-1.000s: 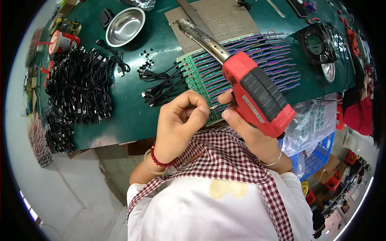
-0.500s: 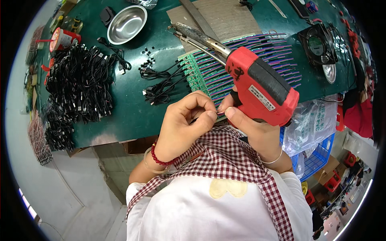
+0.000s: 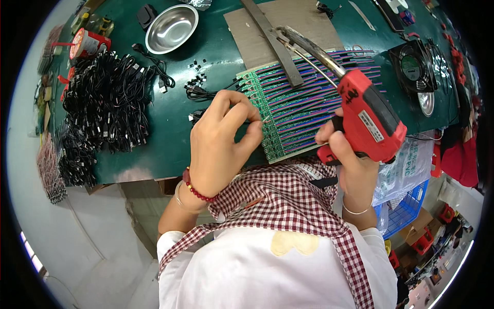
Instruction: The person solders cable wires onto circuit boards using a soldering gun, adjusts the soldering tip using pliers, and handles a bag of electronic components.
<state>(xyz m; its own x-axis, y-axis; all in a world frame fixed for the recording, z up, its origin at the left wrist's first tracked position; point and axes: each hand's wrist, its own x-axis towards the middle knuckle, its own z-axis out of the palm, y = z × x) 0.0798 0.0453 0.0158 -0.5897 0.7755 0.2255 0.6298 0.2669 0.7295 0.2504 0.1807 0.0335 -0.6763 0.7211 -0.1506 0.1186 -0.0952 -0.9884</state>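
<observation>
My right hand (image 3: 350, 159) is closed around the grip of a red and black soldering gun (image 3: 371, 116), its long metal tip pointing up and left above the boards. A panel of green circuit boards (image 3: 270, 135) lies on the table with rows of black, pink and blue wires (image 3: 314, 103) running off to the right. At the panel's left edge is my left hand (image 3: 224, 134), thumb and fingertips pinched together; what they hold is too small to make out. Black cables (image 3: 199, 93) lie partly hidden behind this hand.
A flat metal bar (image 3: 280, 51) rests across the wires and a grey-brown board (image 3: 242, 31). Bundled black USB cables (image 3: 110, 103) are heaped at left, near a steel bowl (image 3: 172, 29) and small black parts (image 3: 195, 80). To the right stands a fan (image 3: 411, 64); a blue basket (image 3: 406, 203) sits below.
My hands have come apart: the left has moved to the board panel's left edge, and the right has carried the soldering gun rightward and down. The panel's wires and the metal bar are more exposed.
</observation>
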